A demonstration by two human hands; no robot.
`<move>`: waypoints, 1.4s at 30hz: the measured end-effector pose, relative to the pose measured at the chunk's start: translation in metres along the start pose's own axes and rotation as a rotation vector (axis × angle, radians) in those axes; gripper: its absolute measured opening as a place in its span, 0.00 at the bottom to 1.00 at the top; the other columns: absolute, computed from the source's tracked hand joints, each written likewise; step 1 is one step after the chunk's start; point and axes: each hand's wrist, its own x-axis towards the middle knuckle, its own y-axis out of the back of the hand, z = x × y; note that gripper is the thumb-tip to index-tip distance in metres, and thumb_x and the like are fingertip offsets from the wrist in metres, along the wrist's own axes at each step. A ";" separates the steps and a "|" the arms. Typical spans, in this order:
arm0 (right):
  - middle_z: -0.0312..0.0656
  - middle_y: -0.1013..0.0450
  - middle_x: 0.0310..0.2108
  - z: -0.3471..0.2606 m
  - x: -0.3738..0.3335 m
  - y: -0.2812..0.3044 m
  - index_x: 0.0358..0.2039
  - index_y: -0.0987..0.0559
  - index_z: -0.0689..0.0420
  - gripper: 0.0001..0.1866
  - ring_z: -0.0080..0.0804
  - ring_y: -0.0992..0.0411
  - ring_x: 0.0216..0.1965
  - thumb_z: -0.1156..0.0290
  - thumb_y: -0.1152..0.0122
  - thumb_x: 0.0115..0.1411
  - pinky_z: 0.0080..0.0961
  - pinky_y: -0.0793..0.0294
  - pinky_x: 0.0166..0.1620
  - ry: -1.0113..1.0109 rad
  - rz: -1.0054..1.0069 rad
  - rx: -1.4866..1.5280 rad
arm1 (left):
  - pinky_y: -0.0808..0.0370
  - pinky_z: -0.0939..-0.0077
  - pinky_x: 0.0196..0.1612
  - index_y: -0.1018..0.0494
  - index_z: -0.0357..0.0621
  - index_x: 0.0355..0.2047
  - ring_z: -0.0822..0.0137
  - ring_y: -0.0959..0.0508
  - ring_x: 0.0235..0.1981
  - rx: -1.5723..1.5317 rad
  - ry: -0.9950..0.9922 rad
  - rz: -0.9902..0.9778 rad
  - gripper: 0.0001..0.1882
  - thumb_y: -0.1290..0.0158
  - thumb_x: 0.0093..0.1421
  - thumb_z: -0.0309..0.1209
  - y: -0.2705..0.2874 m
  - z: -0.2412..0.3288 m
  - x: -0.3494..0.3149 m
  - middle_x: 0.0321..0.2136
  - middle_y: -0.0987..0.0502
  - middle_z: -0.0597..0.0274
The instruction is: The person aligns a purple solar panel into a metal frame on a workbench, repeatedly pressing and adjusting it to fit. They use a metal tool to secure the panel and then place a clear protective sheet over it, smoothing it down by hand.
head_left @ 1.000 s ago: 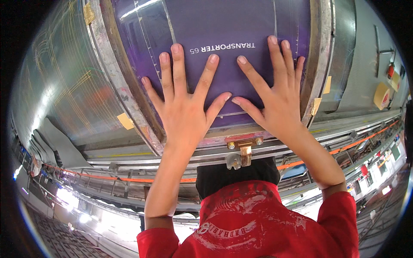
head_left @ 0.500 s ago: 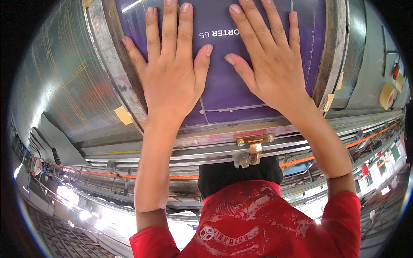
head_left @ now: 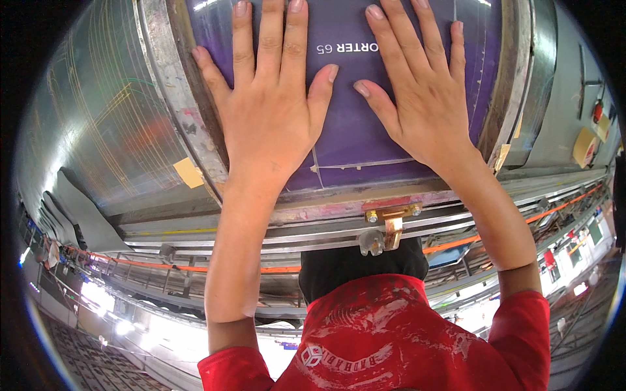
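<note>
My left hand lies flat on a purple screen mesh with its fingers spread, the little finger reaching the left side of the frame. Also flat and spread, my right hand rests on the right part of the same mesh. Around the mesh runs a worn, paint-stained frame. White lettering and thin pale lines show on the purple surface. The fingertips are close to the top edge of the view, and the far end of the frame is out of sight. Neither hand holds anything.
A brass-coloured bracket is bolted to the frame's near side, above metal rails. Tape pieces sit beside the frame. Glossy table surface with yellowish lines extends left. An orange strip runs along the near side.
The frame, with its bracket, has shifted slightly to the right against the rails and the tape at left. Both hands have moved right with it, staying flat on the mesh.
</note>
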 end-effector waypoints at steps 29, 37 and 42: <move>0.64 0.60 0.76 -0.004 -0.020 -0.007 0.71 0.34 0.48 0.44 0.66 0.58 0.75 0.48 0.31 0.57 0.67 0.59 0.70 -0.118 0.312 0.195 | 0.63 0.32 0.72 0.47 0.50 0.75 0.50 0.54 0.77 -0.023 -0.013 0.081 0.36 0.56 0.70 0.49 -0.013 -0.003 -0.005 0.76 0.50 0.59; 0.53 0.56 0.77 -0.012 -0.048 -0.005 0.66 0.28 0.23 0.33 0.61 0.60 0.76 0.32 0.47 0.60 0.73 0.65 0.69 -0.126 -0.025 0.092 | 0.61 0.32 0.72 0.47 0.50 0.75 0.48 0.52 0.76 -0.012 -0.027 0.117 0.36 0.57 0.71 0.48 -0.015 -0.004 -0.004 0.76 0.50 0.57; 0.52 0.56 0.77 -0.011 -0.050 -0.007 0.66 0.28 0.23 0.33 0.61 0.60 0.76 0.33 0.47 0.61 0.73 0.66 0.69 -0.121 -0.024 0.115 | 0.60 0.29 0.71 0.40 0.68 0.72 0.46 0.51 0.76 0.008 -0.056 0.115 0.29 0.58 0.72 0.48 -0.014 -0.003 -0.005 0.76 0.50 0.57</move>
